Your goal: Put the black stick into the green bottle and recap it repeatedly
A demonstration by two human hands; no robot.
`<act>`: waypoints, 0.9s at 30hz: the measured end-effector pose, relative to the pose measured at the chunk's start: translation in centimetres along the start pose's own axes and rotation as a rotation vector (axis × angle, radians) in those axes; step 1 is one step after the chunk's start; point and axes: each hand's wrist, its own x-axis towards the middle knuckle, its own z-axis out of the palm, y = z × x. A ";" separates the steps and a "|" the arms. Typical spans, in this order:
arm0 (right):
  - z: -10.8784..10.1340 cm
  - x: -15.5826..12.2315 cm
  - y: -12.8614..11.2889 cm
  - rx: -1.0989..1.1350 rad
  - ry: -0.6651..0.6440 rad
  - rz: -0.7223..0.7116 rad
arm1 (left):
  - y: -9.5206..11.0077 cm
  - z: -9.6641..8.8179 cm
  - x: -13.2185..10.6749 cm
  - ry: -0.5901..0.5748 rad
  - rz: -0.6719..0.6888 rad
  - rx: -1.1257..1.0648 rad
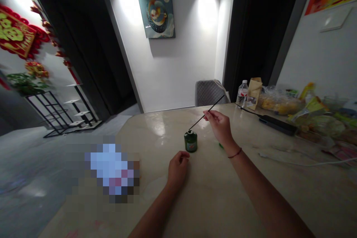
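Observation:
A small dark green bottle stands upright on the beige table. My right hand pinches a thin black stick, whose lower tip sits at the bottle's open mouth. Resting on the table just in front and left of the bottle, my left hand has its fingers curled in, and nothing shows inside them. A small green thing, partly hidden, lies behind my right wrist.
Along the table's right side lie a black power strip, a white cable, a water bottle, a brown paper bag and several food bags. A grey chair stands at the far edge. A blurred patch covers the near left.

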 end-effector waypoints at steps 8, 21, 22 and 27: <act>0.4 0.1 1.2 0.033 -0.051 0.087 | 0.0 0.0 -0.1 0.001 -0.010 0.031; 2.4 -1.5 5.3 -0.071 -0.176 0.187 | 0.0 0.0 0.0 -0.003 -0.015 0.051; 2.4 -1.6 5.5 -0.088 -0.183 0.193 | 0.0 0.0 0.0 -0.003 -0.015 0.054; 2.5 -2.1 5.9 -0.226 -0.217 0.183 | -0.1 0.0 0.0 -0.001 -0.002 0.064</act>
